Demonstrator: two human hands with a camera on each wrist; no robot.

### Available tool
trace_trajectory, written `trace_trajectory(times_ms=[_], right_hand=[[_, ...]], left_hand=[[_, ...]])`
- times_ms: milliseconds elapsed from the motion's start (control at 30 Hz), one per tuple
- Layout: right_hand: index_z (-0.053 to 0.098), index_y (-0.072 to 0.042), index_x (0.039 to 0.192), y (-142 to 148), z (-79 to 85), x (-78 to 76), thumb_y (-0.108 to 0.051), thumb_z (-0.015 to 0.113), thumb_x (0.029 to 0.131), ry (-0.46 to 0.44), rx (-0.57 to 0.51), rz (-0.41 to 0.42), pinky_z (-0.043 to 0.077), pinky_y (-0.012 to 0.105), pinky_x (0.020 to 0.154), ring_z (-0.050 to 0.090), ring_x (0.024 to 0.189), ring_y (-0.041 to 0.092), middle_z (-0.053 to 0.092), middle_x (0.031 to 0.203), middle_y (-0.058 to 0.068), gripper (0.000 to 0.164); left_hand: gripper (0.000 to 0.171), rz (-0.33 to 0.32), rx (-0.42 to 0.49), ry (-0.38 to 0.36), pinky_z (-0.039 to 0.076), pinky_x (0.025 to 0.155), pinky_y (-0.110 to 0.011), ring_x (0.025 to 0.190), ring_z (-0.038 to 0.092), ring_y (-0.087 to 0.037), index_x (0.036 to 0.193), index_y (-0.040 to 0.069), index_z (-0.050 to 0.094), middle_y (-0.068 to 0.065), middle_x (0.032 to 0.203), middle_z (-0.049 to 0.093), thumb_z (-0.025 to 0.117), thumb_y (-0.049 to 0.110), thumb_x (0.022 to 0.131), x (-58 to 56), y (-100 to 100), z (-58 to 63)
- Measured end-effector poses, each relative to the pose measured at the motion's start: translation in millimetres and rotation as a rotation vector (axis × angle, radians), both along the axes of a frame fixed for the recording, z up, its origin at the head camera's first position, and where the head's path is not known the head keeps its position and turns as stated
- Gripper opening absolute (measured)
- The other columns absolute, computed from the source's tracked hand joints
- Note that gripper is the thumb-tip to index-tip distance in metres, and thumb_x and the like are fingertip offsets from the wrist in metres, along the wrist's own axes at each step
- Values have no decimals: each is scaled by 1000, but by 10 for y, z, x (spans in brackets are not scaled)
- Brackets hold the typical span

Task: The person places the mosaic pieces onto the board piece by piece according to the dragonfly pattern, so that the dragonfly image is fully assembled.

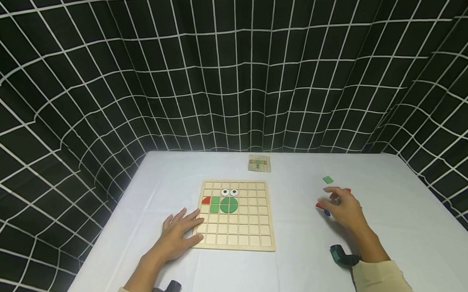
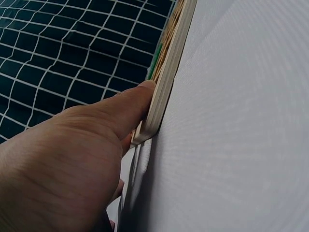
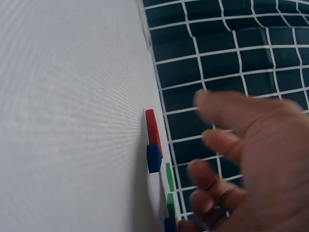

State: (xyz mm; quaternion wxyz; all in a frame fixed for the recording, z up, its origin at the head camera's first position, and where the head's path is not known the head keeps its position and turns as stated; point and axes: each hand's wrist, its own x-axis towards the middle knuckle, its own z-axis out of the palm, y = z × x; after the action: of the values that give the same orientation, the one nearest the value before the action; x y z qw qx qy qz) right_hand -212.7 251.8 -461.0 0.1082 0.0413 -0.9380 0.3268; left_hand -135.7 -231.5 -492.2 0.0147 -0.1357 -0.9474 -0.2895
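A pale wooden grid board lies flat on the table. On it sit two round eye pieces, a green circle made of quarters, green squares and a red quarter piece. My left hand rests at the board's left edge, fingers spread; in the left wrist view a digit touches the rim. Over a loose group of pieces hovers my right hand, holding nothing visible. Beneath it are red and blue pieces, partly hidden by the hand in the head view.
A small picture card with a coloured grid design lies behind the board. One green piece lies apart, beyond my right hand. The white-covered table is enclosed by a black curtain with white grid lines.
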Motion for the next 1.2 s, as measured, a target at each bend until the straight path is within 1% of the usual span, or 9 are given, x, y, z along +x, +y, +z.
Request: trace_trajectory(times_ms=[100,233,333,433,533,700,867,1033,1200], right_hand=[[60,2,119,35,-61,-20,-29,73,88,-17,28,8,46,49,68,57,89,36,62,100,22,46],[61,2,115,46,-103,-26,-26,75,85,-38,57,-1,44,58,76,54,95,41,62,100,24,44],[61,2,115,40,-124,-31,-24,76,84,-87,81,-25,43,61,80,50,99,42,61,102,25,43],[60,2,115,39,-150,-40,-26,74,84,-134,108,-45,42,63,84,47,104,44,59,107,26,44],[62,3,112,40,-162,-46,-25,74,84,-148,138,-43,41,63,85,46,105,44,60,107,25,41],[65,2,106,30,-155,-40,-23,74,84,-148,152,-33,38,63,84,48,103,43,61,102,22,35],[66,3,104,16,-152,-40,-20,74,85,-134,148,-22,42,60,83,51,99,40,63,99,19,31],[66,4,104,15,-163,-32,-20,74,85,-113,117,-25,45,57,82,53,97,38,64,97,18,32],[65,2,107,24,-165,-12,-25,74,85,-68,82,-49,47,56,82,53,98,37,64,100,18,35]], left_hand=[[49,1,-3,-3,-3,111,-56,142,19,-32,129,21,63,4,149,40,71,41,85,2,-3,3],[49,0,-7,3,-2,111,-57,142,20,-32,129,22,63,4,149,40,72,41,85,-1,-15,-3],[49,-7,9,14,-2,110,-58,142,20,-32,129,21,63,3,149,41,72,41,85,-6,-23,-13],[49,-14,26,25,-2,110,-59,142,20,-33,128,21,64,2,148,41,72,41,84,-6,-24,-17],[49,-18,33,27,-2,110,-59,142,21,-34,128,21,64,2,148,42,73,40,84,-7,-27,-18],[50,-20,32,18,-2,110,-59,142,20,-33,129,21,64,2,149,41,72,41,84,-6,-31,-12],[49,-20,31,28,-2,110,-59,142,21,-34,128,21,64,2,148,41,73,40,84,-5,-30,-5],[49,-22,28,36,-1,110,-60,141,21,-35,128,20,64,1,148,42,73,39,84,0,-23,4],[49,-25,32,35,-1,110,-60,141,22,-34,128,20,64,2,148,42,73,39,84,1,-15,-4]])
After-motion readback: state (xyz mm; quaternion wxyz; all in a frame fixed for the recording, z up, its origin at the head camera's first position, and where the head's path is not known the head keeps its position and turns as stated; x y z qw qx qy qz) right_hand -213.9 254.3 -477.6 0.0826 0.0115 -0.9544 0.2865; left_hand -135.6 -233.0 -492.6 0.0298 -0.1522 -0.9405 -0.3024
